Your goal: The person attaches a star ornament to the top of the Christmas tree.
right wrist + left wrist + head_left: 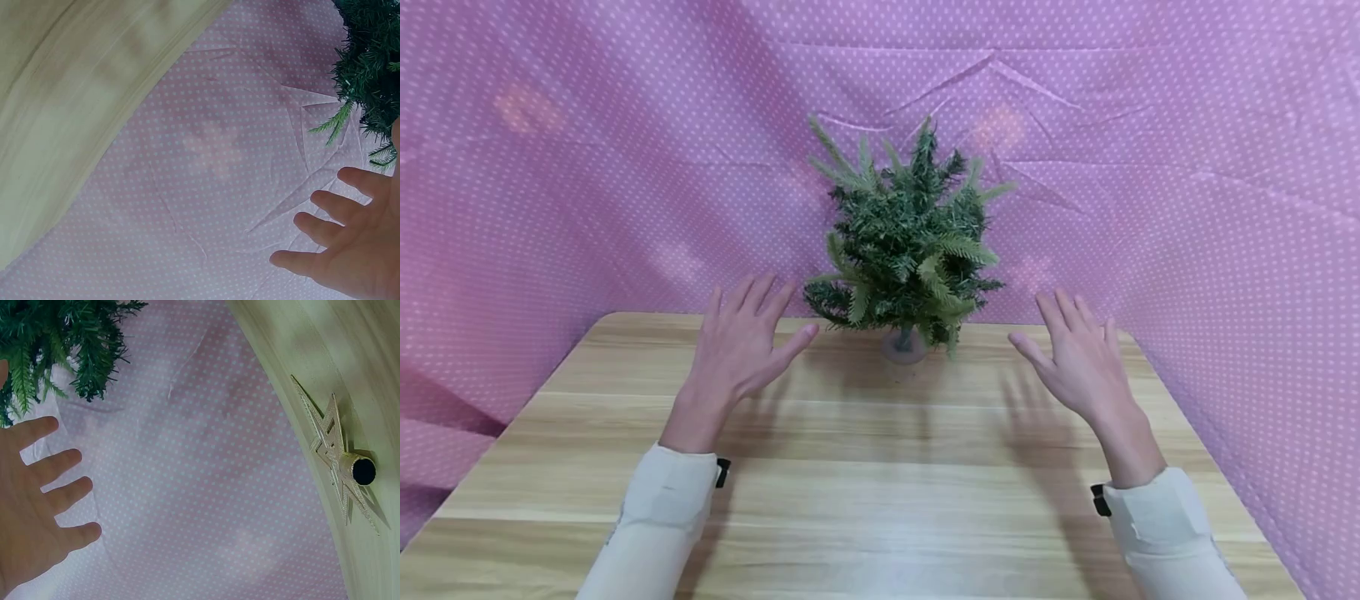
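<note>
A small artificial pine tree (910,242) stands at the table's far side on a round, pale base (904,346). My left hand (737,342) is held out left of the tree, fingers straight and spread, holding nothing. On the other side my right hand (1078,358) mirrors it, palm towards the tree and fingers extended. Neither hand touches the branches, and shadows fall on the wood below them. In the left wrist view a gold star tree topper (334,450) with a dark-mouthed socket rests on the table; I cannot find it in the head view.
The light wooden table (880,492) has rounded far corners. Pink cloth (662,167) with white dots hangs behind it and along both sides, close to its edges. White sleeves (662,500) cover both forearms, with a black strap piece at each wrist.
</note>
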`<state>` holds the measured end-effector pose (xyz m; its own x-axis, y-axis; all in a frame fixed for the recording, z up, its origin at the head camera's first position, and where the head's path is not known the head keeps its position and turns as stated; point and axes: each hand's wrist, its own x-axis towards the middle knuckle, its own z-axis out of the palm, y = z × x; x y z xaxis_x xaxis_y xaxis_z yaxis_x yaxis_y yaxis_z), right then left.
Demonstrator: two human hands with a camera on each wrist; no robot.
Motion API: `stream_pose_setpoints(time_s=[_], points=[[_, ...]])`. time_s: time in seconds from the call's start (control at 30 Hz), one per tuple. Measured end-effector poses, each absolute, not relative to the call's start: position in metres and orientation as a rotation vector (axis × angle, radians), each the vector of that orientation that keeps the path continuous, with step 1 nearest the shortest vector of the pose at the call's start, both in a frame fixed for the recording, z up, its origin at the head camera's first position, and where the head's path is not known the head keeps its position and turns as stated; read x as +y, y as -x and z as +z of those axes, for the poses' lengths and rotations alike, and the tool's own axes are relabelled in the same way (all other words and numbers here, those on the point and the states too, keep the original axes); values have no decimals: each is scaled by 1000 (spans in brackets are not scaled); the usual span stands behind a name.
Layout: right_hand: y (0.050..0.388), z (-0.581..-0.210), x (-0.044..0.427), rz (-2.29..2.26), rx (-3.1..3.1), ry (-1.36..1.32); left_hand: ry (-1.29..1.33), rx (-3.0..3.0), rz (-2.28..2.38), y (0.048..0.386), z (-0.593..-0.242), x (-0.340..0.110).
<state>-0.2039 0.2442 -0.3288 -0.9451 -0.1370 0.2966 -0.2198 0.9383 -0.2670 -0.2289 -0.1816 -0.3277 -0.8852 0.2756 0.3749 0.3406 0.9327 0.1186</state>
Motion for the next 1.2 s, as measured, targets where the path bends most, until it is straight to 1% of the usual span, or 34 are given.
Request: stream_pose_setpoints(time_s=[0.23,0.73,1.2], points=[[205,-332,246,446,-2770,-287,468,-2709,-204,230,-330,-183],[208,-329,238,516,-2647,-298,447,-2677,-278,229,-332,-189],[214,-327,230,903,-2486,-373,394,-2644,-388,230,-340,-200]])
